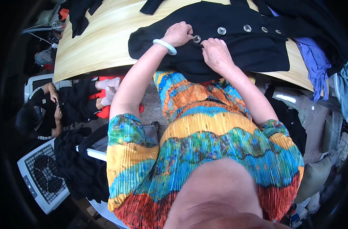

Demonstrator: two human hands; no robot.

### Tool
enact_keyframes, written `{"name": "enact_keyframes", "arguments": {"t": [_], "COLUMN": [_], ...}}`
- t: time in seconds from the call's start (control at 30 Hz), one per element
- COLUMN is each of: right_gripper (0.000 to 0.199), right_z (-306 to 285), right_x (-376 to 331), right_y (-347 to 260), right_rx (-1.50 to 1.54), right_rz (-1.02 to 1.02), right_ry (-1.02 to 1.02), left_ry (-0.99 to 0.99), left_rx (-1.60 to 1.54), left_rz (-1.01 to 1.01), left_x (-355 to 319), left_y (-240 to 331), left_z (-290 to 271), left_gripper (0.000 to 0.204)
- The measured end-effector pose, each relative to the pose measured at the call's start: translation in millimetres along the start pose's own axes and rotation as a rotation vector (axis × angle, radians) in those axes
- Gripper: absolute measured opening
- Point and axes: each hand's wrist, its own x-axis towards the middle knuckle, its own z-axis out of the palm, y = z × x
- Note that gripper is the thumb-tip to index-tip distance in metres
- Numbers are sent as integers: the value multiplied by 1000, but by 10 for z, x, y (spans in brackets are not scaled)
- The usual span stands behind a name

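A black coat (250, 53) with a row of large round buttons lies spread on the table in front of me. My left hand (178, 33) is closed on its cloth, fingertips against the left-most button (197, 39). Just right of that button, my right hand (216, 52) pinches the coat's cloth near the front edge; its thumb is partly hidden. Further right along the row are several more buttons, among them a dark-centred one (221, 30). A pale bangle (165, 46) circles my left wrist.
The wood-grain table (94, 45) carries other black garments (79, 23). Purple cloth (313, 63) hangs over its right end. At lower left, a seated person (40, 107) handles dark cloth near a fan unit (46, 173). Black fabric (80, 164) is heaped beside me.
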Motion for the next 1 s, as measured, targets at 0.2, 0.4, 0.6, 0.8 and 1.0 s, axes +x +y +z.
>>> {"name": "enact_keyframes", "arguments": {"t": [0.2, 0.4, 0.6, 0.8, 1.0], "right_gripper": [10, 13, 15, 15, 21], "right_z": [-53, 37, 19, 10, 32], "right_x": [60, 137, 127, 169, 208], "right_y": [22, 35, 28, 13, 69], "right_rx": [87, 180, 172, 184, 196], "right_rz": [29, 75, 78, 82, 65], "right_ry": [2, 106, 112, 138, 162], "left_ry": [236, -56, 56, 79, 29], "left_rx": [-192, -548, -684, -676, -858], "left_rz": [216, -24, -21, -74, -159], "left_x": [-79, -129, -51, 14, 1], "left_y": [49, 54, 34, 86, 87], "left_z": [-124, -294, -119, -18, -68], "left_gripper": [14, 18, 29, 23, 16]}}
